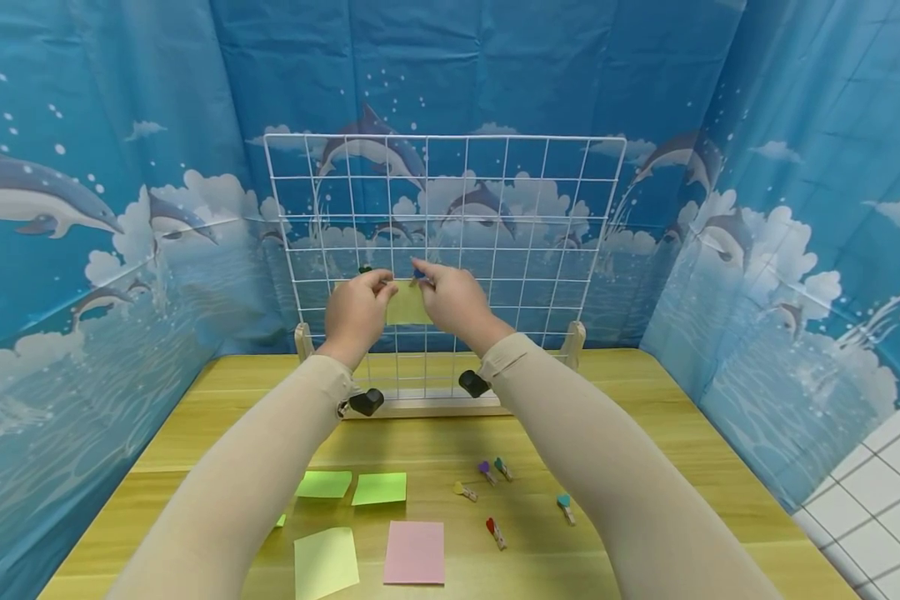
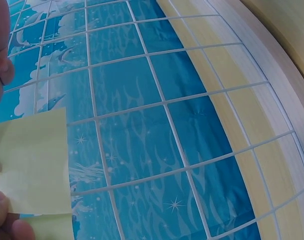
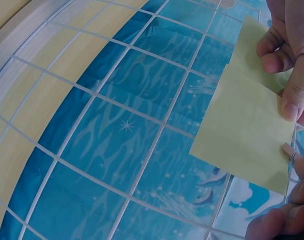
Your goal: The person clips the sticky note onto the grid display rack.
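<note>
Both hands are raised at a white wire grid [image 1: 525, 250], around a pale yellow sticky note [image 1: 407, 304] lying against it. The left hand [image 1: 358, 310] pinches the note near its upper left corner, thumb in front. At the note's upper edge, the right hand [image 1: 457, 302] grips a small wooden clothespin [image 3: 289, 151] with a blue top [image 1: 418, 272]. A second yellow note [image 3: 247, 52] hangs beside the first, its edge overlapped by it and mostly hidden behind the left hand in the head view. A dark green clip [image 1: 365, 269] shows just above the left hand.
Several loose clothespins lie on the wooden table, among them a red one [image 1: 496, 533] and a teal one [image 1: 566, 508]. Green notes [image 1: 379, 489], a pale yellow note [image 1: 326, 563] and a pink note [image 1: 414, 552] lie between the forearms. The grid stands in a wooden base [image 1: 420, 407].
</note>
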A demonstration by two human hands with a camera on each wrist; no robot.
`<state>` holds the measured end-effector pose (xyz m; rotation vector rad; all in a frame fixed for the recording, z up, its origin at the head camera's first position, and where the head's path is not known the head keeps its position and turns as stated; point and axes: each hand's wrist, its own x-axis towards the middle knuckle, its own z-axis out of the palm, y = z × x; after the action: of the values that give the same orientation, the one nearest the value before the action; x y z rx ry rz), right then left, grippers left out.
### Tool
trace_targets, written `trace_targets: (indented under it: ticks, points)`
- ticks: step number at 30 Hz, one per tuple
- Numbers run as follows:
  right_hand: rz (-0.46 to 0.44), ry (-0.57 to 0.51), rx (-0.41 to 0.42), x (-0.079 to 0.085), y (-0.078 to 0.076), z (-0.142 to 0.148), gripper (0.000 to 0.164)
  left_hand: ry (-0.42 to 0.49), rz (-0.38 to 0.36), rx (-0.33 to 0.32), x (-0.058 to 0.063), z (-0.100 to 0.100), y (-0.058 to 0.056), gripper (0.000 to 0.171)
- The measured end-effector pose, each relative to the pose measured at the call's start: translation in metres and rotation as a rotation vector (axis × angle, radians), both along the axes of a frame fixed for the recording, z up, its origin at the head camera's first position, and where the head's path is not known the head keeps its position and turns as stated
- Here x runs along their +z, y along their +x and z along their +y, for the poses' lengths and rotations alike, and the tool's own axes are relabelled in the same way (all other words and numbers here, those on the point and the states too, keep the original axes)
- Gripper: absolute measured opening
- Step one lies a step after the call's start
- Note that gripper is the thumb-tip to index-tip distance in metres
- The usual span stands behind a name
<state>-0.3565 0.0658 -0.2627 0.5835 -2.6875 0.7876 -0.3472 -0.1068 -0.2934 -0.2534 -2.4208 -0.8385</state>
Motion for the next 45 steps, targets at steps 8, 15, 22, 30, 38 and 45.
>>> trace_targets:
  ticks: [8, 15, 22, 30, 38, 45]
  points:
    - [0.011, -0.044, 0.04, -0.0031, 0.0022, 0.0057, 0.048, -0.006, 0.018, -0.001, -0.0026, 0.0, -0.001, 0.034]
    - [0.004, -0.037, 0.052, -0.0019, 0.0027, 0.0065, 0.047, -0.003, 0.029, 0.0, -0.002, -0.0005, 0.0, 0.034]
    - [-0.029, -0.028, 0.064, 0.0006, 0.0037, 0.0048, 0.049, 0.015, 0.03, -0.001, -0.0028, -0.0001, -0.0007, 0.034]
    - [-0.034, -0.034, 0.062, -0.0026, 0.0013, 0.0067, 0.05, 0.012, 0.033, -0.007, -0.0041, -0.001, -0.0003, 0.034]
    - [-0.042, -0.034, 0.071, -0.0017, 0.0013, 0.0078, 0.05, 0.008, 0.028, 0.002, -0.0038, 0.0003, -0.0005, 0.035]
    - [-0.064, -0.03, 0.072, 0.0004, 0.0004, 0.0068, 0.051, -0.003, 0.034, 0.01, -0.0042, 0.0003, 0.0006, 0.035]
